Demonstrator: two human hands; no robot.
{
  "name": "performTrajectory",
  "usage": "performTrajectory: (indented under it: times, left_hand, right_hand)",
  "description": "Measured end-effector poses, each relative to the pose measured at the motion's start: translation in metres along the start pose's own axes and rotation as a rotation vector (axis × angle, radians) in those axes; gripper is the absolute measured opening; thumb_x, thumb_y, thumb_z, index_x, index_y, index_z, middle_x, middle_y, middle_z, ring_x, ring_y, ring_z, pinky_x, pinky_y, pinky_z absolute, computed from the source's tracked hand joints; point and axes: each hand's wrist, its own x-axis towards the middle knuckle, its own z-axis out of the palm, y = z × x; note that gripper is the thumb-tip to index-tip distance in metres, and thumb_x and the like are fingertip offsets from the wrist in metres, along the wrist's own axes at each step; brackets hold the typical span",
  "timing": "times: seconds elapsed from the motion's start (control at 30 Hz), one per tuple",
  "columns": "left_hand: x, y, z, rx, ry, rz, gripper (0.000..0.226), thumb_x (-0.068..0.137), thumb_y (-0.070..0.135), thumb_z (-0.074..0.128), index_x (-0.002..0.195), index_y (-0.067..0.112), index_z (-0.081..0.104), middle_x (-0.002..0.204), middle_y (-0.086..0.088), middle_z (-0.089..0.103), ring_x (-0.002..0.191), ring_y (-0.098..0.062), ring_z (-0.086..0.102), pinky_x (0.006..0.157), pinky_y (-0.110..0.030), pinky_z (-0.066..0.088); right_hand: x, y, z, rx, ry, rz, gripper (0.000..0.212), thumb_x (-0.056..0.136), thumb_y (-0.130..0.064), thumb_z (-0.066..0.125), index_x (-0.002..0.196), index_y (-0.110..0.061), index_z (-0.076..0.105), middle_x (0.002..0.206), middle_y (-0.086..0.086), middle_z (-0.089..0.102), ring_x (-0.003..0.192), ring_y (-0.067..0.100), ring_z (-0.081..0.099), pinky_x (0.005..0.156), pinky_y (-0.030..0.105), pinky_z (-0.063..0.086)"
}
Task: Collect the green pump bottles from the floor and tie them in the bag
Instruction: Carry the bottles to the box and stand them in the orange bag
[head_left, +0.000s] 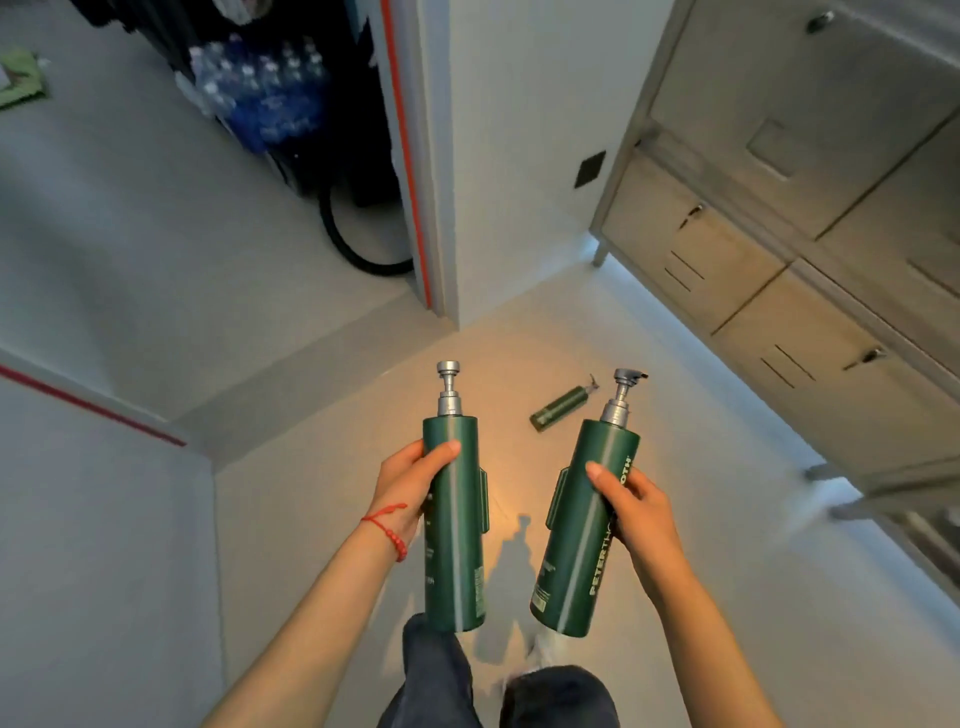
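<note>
Floor (322, 467): pale, lockers (779, 234) at right. Left hand (402, 488): grip wrapped round upright left bottle (454, 545). Right hand (636, 512): grip wrapped round tilted right bottle (582, 540). Third bottle (561, 408): lying on floor beyond, apart.

Open floor (337, 467) lies ahead around the third bottle (561, 410), lying on its side. Metal cabinets (779, 291) bound the right; a wall corner (457, 260) stands beyond. Both hands already grip bottles.

Left hand (402, 483) grips upright bottle (454, 525); right hand (636, 512) tilted bottle (584, 525); third bottle (560, 408) on floor (322, 467)
</note>
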Motion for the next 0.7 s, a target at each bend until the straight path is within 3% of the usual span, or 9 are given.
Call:
performTrajectory:
  times: [0.17,0.37,0.57,0.7]
  left_hand:
    - [-0.002,0.002,0.116,0.125,-0.150,0.032,0.005,0.078,0.020,0.067,0.083,0.019,0.065,0.079,-0.007,0.066,0.068,-0.016,0.062,0.057,-0.026,0.051]
    - [-0.017,-0.010,0.239,0.217,-0.317,0.023,0.013,0.076,0.019,0.068,0.089,0.018,0.066,0.077,-0.003,0.068,0.063,-0.011,0.065,0.049,-0.020,0.052]
    - [-0.026,-0.019,0.329,0.337,-0.482,0.019,0.013,0.075,0.020,0.069,0.088,0.021,0.065,0.079,0.000,0.069,0.062,-0.007,0.067,0.050,-0.020,0.053]
    - [-0.020,-0.019,0.386,0.431,-0.581,-0.010,0.015,0.076,0.020,0.069,0.089,0.018,0.064,0.083,-0.005,0.068,0.072,-0.016,0.066,0.059,-0.027,0.054]
  right_hand:
    - [-0.002,0.002,-0.099,0.095,0.167,-0.015,0.016,0.078,-0.031,0.069,0.091,-0.022,0.066,0.083,0.000,0.072,0.068,0.009,0.069,0.058,0.022,0.053]
    - [-0.012,0.008,-0.203,0.183,0.338,-0.026,0.014,0.079,-0.029,0.068,0.091,-0.023,0.063,0.087,0.002,0.070,0.067,0.006,0.069,0.053,0.016,0.051]
    - [-0.022,0.018,-0.268,0.290,0.492,-0.015,0.012,0.080,-0.029,0.067,0.090,-0.024,0.063,0.086,-0.001,0.070,0.065,0.002,0.068,0.049,0.011,0.049]
    - [-0.021,0.023,-0.303,0.368,0.601,0.002,0.015,0.078,-0.030,0.069,0.091,-0.023,0.065,0.084,-0.001,0.071,0.066,0.004,0.069,0.051,0.013,0.050]
